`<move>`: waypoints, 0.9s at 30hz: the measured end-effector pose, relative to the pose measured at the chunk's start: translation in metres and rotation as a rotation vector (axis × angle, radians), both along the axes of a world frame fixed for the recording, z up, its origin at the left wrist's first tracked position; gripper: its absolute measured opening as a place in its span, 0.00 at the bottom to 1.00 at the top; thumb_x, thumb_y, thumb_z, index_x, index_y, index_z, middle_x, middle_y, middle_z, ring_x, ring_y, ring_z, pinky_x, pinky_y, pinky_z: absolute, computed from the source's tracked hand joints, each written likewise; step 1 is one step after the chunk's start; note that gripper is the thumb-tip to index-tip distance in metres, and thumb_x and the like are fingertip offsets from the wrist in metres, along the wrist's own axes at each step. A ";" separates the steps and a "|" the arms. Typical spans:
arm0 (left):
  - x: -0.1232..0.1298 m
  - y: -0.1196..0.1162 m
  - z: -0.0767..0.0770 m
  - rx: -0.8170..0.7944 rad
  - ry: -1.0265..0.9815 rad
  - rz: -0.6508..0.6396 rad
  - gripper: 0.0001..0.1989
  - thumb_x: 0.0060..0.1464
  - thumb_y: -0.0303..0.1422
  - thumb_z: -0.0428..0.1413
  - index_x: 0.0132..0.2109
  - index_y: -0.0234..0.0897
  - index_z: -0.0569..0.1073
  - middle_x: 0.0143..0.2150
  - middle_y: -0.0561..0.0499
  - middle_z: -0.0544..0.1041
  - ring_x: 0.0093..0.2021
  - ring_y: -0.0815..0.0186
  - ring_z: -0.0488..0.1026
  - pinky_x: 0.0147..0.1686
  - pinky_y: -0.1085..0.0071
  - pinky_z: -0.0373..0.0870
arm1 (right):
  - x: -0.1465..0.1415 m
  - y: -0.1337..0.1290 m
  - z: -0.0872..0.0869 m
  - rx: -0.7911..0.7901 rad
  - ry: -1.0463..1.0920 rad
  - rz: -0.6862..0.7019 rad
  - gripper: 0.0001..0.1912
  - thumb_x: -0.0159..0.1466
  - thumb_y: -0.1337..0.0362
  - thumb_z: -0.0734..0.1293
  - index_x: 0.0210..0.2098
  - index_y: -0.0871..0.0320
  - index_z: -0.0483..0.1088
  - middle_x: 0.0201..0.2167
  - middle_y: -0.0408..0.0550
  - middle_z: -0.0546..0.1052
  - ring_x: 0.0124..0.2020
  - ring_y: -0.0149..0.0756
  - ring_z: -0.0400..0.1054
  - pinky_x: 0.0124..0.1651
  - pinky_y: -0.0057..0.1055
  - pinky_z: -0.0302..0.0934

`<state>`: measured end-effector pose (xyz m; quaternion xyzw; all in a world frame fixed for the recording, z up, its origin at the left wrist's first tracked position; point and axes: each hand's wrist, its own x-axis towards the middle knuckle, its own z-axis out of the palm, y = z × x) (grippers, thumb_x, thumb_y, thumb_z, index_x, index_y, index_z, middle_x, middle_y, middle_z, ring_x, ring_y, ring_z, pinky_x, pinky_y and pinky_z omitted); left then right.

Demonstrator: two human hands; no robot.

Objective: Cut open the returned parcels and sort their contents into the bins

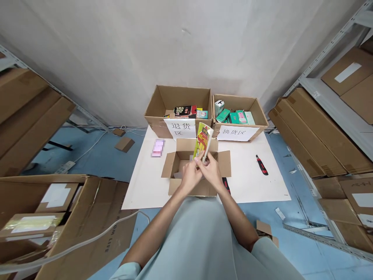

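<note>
you've got the yellow packet (201,139) pinched upright in the fingers of your left hand (190,173) and right hand (211,171), right above the open carton (175,186), probably so both faces are easy to check; the two labelled boxes sit at the back of the white bench (256,188), likely to keep your working spot free; blue floor, stocked shelves either side.

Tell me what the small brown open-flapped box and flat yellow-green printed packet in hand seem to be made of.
The box looks like matte cardboard, probably corrugated: plain tan, with stiff folded flaps. The packet seems smooth, thin card or plastic film, by its bright print and slim pale edge; I can't tell which.
</note>
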<state>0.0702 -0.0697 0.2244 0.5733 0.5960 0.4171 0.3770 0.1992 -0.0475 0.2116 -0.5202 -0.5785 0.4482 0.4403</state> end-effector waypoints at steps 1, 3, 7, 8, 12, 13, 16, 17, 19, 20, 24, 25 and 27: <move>0.001 -0.001 -0.004 -0.004 -0.028 -0.068 0.27 0.59 0.42 0.68 0.65 0.49 0.83 0.59 0.45 0.87 0.63 0.44 0.83 0.59 0.55 0.81 | 0.001 0.001 -0.002 0.001 0.000 -0.033 0.35 0.66 0.32 0.71 0.56 0.54 0.79 0.49 0.53 0.88 0.51 0.47 0.84 0.58 0.44 0.78; -0.004 0.002 -0.013 -0.045 -0.175 -0.214 0.35 0.55 0.46 0.71 0.68 0.44 0.81 0.66 0.41 0.82 0.69 0.42 0.78 0.62 0.52 0.80 | 0.008 0.008 -0.006 -0.009 0.079 -0.074 0.35 0.67 0.30 0.68 0.49 0.56 0.80 0.46 0.53 0.88 0.48 0.47 0.83 0.57 0.43 0.78; -0.033 0.026 -0.024 -0.120 -0.334 -0.030 0.46 0.47 0.55 0.75 0.67 0.35 0.79 0.70 0.33 0.79 0.70 0.42 0.76 0.69 0.46 0.74 | 0.032 0.022 -0.008 -0.104 0.264 -0.054 0.38 0.60 0.26 0.71 0.46 0.56 0.79 0.46 0.55 0.88 0.47 0.50 0.84 0.52 0.45 0.80; -0.043 0.031 -0.023 -0.121 -0.334 0.080 0.49 0.44 0.55 0.77 0.68 0.34 0.78 0.69 0.32 0.78 0.70 0.42 0.76 0.70 0.45 0.73 | 0.039 0.022 -0.006 -0.139 0.296 -0.033 0.39 0.59 0.26 0.73 0.47 0.55 0.79 0.46 0.54 0.88 0.47 0.50 0.84 0.51 0.46 0.80; -0.076 0.040 -0.005 -0.239 -0.499 0.060 0.49 0.38 0.58 0.79 0.61 0.31 0.81 0.59 0.30 0.85 0.61 0.40 0.83 0.63 0.45 0.80 | 0.056 0.017 0.012 -0.247 0.380 0.072 0.38 0.56 0.28 0.78 0.49 0.52 0.79 0.47 0.52 0.88 0.49 0.53 0.85 0.51 0.47 0.81; -0.081 0.038 0.003 -0.252 -0.538 -0.001 0.46 0.38 0.58 0.79 0.57 0.31 0.83 0.56 0.31 0.86 0.58 0.41 0.85 0.60 0.46 0.82 | 0.059 0.015 0.017 -0.258 0.393 0.091 0.37 0.55 0.29 0.79 0.48 0.52 0.80 0.47 0.52 0.89 0.50 0.53 0.85 0.51 0.47 0.82; -0.088 0.033 0.022 -0.210 -0.547 -0.069 0.38 0.37 0.55 0.81 0.49 0.34 0.85 0.53 0.35 0.88 0.53 0.44 0.86 0.56 0.51 0.85 | 0.061 0.015 0.028 -0.249 0.395 0.128 0.36 0.56 0.30 0.80 0.49 0.51 0.81 0.48 0.51 0.89 0.51 0.54 0.85 0.52 0.48 0.82; -0.088 0.032 0.027 -0.193 -0.536 -0.071 0.36 0.37 0.55 0.81 0.48 0.35 0.85 0.52 0.36 0.88 0.53 0.44 0.86 0.54 0.52 0.85 | 0.061 0.015 0.031 -0.238 0.381 0.133 0.35 0.56 0.30 0.80 0.49 0.50 0.81 0.48 0.51 0.88 0.52 0.54 0.84 0.53 0.49 0.82; -0.088 0.031 0.034 -0.170 -0.516 -0.077 0.36 0.36 0.54 0.81 0.47 0.36 0.85 0.52 0.38 0.88 0.52 0.45 0.87 0.52 0.53 0.86 | 0.059 0.018 0.035 -0.208 0.349 0.138 0.36 0.57 0.29 0.79 0.49 0.50 0.82 0.49 0.50 0.88 0.53 0.54 0.84 0.53 0.49 0.82; -0.088 0.032 0.036 -0.160 -0.507 -0.079 0.36 0.36 0.55 0.81 0.47 0.37 0.85 0.51 0.38 0.88 0.52 0.45 0.87 0.51 0.54 0.86 | 0.059 0.019 0.037 -0.192 0.336 0.138 0.36 0.57 0.29 0.78 0.50 0.50 0.82 0.49 0.50 0.88 0.53 0.54 0.84 0.53 0.49 0.81; -0.090 0.034 0.042 -0.079 -0.452 -0.034 0.34 0.38 0.56 0.80 0.45 0.36 0.85 0.47 0.40 0.89 0.49 0.47 0.87 0.50 0.55 0.86 | 0.059 0.027 0.043 -0.102 0.282 0.130 0.32 0.58 0.31 0.79 0.46 0.51 0.84 0.50 0.49 0.88 0.53 0.54 0.83 0.59 0.51 0.79; -0.092 0.034 0.045 -0.043 -0.428 -0.018 0.33 0.39 0.56 0.80 0.44 0.36 0.85 0.45 0.40 0.89 0.48 0.48 0.86 0.51 0.54 0.86 | 0.061 0.028 0.045 -0.071 0.262 0.128 0.31 0.59 0.32 0.79 0.44 0.50 0.85 0.50 0.48 0.89 0.54 0.54 0.83 0.62 0.52 0.78; -0.096 0.032 0.052 0.050 -0.357 0.004 0.29 0.42 0.56 0.79 0.41 0.37 0.86 0.44 0.42 0.89 0.48 0.49 0.86 0.54 0.52 0.85 | 0.065 0.031 0.050 -0.004 0.235 0.135 0.27 0.60 0.33 0.79 0.43 0.49 0.87 0.50 0.48 0.89 0.57 0.55 0.82 0.67 0.55 0.74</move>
